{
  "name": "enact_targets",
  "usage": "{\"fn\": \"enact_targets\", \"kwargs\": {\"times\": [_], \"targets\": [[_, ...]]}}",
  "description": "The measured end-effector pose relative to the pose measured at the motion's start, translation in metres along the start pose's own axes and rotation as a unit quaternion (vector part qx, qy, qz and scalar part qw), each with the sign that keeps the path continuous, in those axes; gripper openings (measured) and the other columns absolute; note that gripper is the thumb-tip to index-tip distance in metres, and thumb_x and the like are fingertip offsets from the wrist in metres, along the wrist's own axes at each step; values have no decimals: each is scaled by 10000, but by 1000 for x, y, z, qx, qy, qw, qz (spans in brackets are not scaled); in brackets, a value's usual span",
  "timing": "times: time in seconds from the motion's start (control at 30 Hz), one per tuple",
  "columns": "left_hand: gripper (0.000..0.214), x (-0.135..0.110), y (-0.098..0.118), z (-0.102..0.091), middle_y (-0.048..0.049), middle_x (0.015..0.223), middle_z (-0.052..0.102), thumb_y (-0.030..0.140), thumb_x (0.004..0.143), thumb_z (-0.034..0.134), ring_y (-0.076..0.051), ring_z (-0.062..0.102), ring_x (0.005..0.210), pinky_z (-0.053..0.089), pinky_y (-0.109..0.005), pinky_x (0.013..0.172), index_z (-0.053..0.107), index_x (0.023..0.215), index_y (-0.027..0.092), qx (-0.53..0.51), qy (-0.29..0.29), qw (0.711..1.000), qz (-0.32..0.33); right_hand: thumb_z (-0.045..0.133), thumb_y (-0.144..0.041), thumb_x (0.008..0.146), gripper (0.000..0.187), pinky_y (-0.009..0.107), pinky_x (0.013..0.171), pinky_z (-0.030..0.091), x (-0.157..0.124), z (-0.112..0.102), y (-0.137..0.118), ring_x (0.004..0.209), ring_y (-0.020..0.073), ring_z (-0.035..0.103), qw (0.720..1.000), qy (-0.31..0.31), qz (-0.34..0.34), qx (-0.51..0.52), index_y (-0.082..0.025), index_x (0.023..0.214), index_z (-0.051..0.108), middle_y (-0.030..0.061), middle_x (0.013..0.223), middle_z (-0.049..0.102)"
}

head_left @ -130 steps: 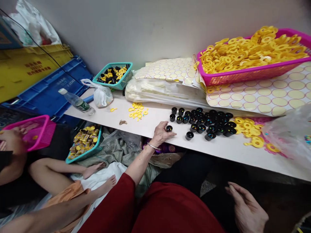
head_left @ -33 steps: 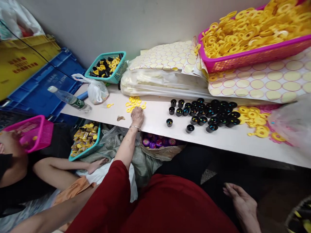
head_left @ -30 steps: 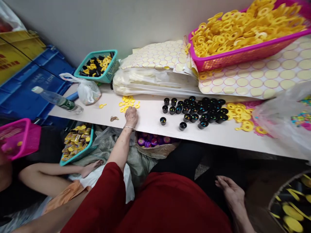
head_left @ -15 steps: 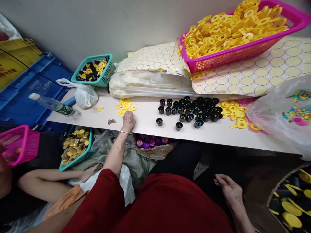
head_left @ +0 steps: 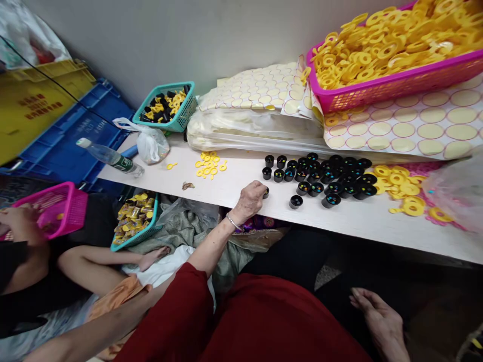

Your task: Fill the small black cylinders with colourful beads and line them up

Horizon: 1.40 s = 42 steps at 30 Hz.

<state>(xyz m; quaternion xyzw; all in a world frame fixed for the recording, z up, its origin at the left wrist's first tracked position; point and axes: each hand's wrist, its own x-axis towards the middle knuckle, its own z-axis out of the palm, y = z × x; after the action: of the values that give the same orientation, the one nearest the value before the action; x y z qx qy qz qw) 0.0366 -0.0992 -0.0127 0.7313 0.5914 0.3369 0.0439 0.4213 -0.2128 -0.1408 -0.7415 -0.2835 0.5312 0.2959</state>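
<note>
My left hand (head_left: 249, 199) reaches onto the white table (head_left: 339, 223), its fingers curled round a lone small black cup (head_left: 266, 192) near the front edge. A cluster of several more black cups (head_left: 328, 176) with coloured bits inside stands just to the right. A small scatter of yellow rings (head_left: 209, 165) lies to the left of my hand. My right hand (head_left: 377, 322) rests low on my lap, fingers stretched out, holding nothing.
A pink basket (head_left: 392, 93) heaped with yellow rings sits on sticker sheets (head_left: 422, 130) at the back right. More rings (head_left: 400, 187) lie beside a clear bag (head_left: 458, 193). At the left are a teal basket (head_left: 166, 108), a water bottle (head_left: 110, 157), a blue crate (head_left: 71, 141) and another person's pink basket (head_left: 56, 208).
My left hand has come away from the scattered yellow rings and moved right to the lone black cup. The right hand has stayed on my lap.
</note>
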Motion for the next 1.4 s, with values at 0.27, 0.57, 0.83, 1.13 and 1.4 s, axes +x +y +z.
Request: {"fn": "enact_targets", "kwargs": {"times": [0.27, 0.57, 0.83, 1.13, 1.4], "targets": [[208, 1, 4, -4, -8, 723, 518, 150, 840, 526, -95, 517, 675, 419, -216, 615, 582, 641, 171, -58, 32, 998, -11, 756, -416, 397, 372, 242, 508, 518, -2, 4, -3, 553, 155, 604, 1000, -2, -9, 6, -162, 638, 629, 14, 615, 623], [179, 47, -41, -9, -51, 841, 612, 162, 838, 477, -166, 557, 816, 448, -303, 774, 595, 706, 188, 70, -4, 991, -118, 761, -390, 423, 326, 235, 539, 520, -5, -1, -3, 575, 158, 615, 1000, -14, -9, 23, -170, 636, 649, 19, 648, 646], [196, 110, -80, 17, -103, 940, 621, 100, 805, 437, -238, 521, 920, 408, -357, 803, 611, 813, 190, 185, -110, 972, -90, 761, -450, 408, 378, 246, 512, 498, -2, 6, -4, 549, 162, 596, 1000, -10, -14, 8, -162, 621, 638, 24, 591, 624], [172, 123, -81, 30, -141, 857, 626, 166, 847, 436, -251, 537, 851, 358, -378, 765, 603, 884, 159, 143, 33, 989, 24, 653, -516, 664, 346, 251, 562, 437, -29, 12, -108, 578, 129, 513, 965, 87, -240, -66, -186, 770, 646, 12, 646, 585], [246, 163, -80, 9, -109, 752, 562, 152, 870, 377, -238, 497, 837, 335, -425, 774, 561, 706, 156, 175, 13, 979, 101, 525, -356, 816, 188, 320, 659, 474, 13, 82, -273, 651, 164, 554, 795, 62, -574, -186, -201, 743, 603, 28, 708, 605]]}}
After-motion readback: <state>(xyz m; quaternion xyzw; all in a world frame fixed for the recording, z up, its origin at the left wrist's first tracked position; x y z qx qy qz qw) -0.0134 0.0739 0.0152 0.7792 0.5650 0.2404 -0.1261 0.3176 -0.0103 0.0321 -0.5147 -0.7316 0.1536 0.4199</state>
